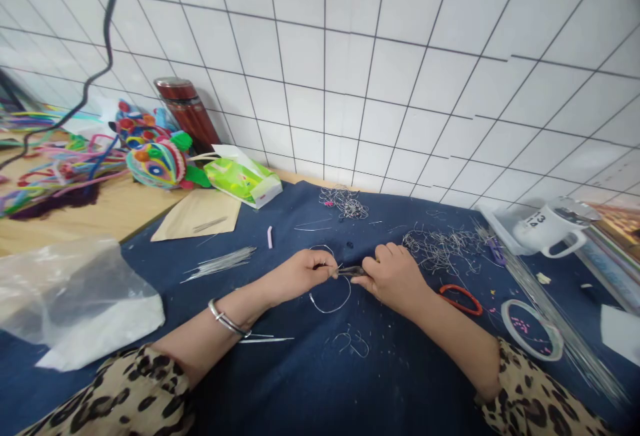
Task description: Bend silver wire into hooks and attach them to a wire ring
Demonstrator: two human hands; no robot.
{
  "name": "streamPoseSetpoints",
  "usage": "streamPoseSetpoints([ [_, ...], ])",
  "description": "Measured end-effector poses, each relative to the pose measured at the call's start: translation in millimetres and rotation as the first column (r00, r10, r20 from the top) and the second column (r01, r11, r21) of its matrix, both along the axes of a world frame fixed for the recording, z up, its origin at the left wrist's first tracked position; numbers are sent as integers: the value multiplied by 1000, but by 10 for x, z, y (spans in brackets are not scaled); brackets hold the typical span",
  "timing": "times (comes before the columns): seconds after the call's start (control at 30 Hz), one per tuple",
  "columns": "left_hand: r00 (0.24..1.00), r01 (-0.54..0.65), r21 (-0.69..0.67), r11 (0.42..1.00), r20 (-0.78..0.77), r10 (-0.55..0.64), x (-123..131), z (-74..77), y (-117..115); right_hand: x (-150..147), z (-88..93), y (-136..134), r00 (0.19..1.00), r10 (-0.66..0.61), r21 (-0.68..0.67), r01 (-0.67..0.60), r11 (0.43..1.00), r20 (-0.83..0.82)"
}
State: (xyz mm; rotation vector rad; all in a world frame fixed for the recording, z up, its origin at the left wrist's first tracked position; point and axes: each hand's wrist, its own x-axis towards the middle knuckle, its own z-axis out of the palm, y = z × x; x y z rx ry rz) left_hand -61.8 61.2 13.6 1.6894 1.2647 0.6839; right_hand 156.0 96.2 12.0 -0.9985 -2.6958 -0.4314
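My left hand (310,269) is closed in a pinch on a thin silver wire (336,311), which curves in a loop below and above the fingertips. My right hand (393,276) is wrapped round a pair of pliers (353,271). Their dark jaws point left and meet the wire at my left fingertips; the grip inside my palm is hidden. Under the hands, a few loose curled wire scraps (354,343) lie on the dark blue cloth (310,383). Straight wires (223,264) rest in a bunch left of my left hand.
Tangled wire heaps (443,249) lie behind and right of my hands. A red loop handle (461,299), a round clear dish (533,329) with pink bits and a white mug (553,226) stand rightward. Leftward are a plastic bag (100,316), tissue pack (243,176) and red flask (187,113).
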Motion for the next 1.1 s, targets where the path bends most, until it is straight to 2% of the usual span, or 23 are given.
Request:
streamPoseSetpoints([
  [0.2,997,-43,-65,997,61,47,20,-40,10,15,-75,-31,998,-52,-112,49,993,-23],
  [0.33,984,-105,-109,989,136,119,43,-52,-6,15,-86,-49,993,-110,-189,101,977,-39],
  [0.5,964,-132,-153,979,208,163,61,-87,-25,8,-87,-47,991,-120,-239,104,965,-51],
  [0.73,972,-113,-172,979,183,145,77,-50,-24,32,-98,-2,996,-61,-240,46,970,-58],
  [0.93,991,-42,-139,989,116,59,64,28,-31,71,-52,46,999,21,-179,-29,983,-47],
  [1.1,997,-16,-120,993,76,25,25,36,-16,105,-18,82,995,34,-179,-50,983,-91],
])
